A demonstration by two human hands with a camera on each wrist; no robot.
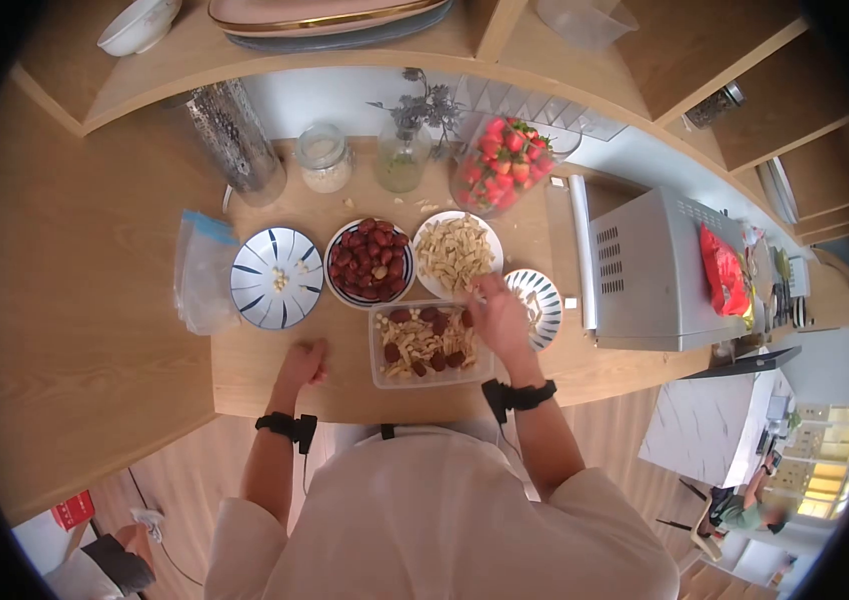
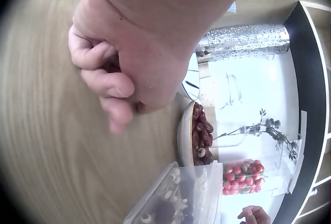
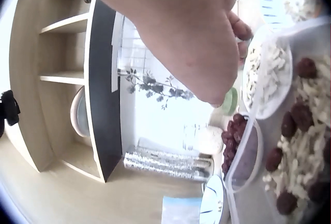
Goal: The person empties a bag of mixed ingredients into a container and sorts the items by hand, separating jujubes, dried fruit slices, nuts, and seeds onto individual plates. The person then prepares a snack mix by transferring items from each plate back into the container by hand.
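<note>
My right hand (image 1: 505, 320) reaches over the right edge of a plate of pale chopped pieces (image 1: 453, 250), beside the clear container (image 1: 373, 350); whether its fingers pinch anything is unclear. In the right wrist view the back of that hand (image 3: 191, 38) covers most of its fingers. The container holds pale strips (image 1: 425, 345) and dark red dates (image 1: 392, 353). Left of the container my left hand (image 1: 302, 368) rests near the table's front, its fingers (image 2: 111, 87) loosely curled and empty. A bowl of red dates (image 1: 370, 262) stands behind the container.
At left, a blue-lined plate (image 1: 275, 300) holds a few pale bits beside clear bags (image 1: 207, 280). A striped plate (image 1: 547, 318) stands at right. Behind are a jar (image 1: 324, 160), a vase (image 1: 403, 165) and a strawberry container (image 1: 505, 165). A grey appliance (image 1: 645, 270) stands farther right.
</note>
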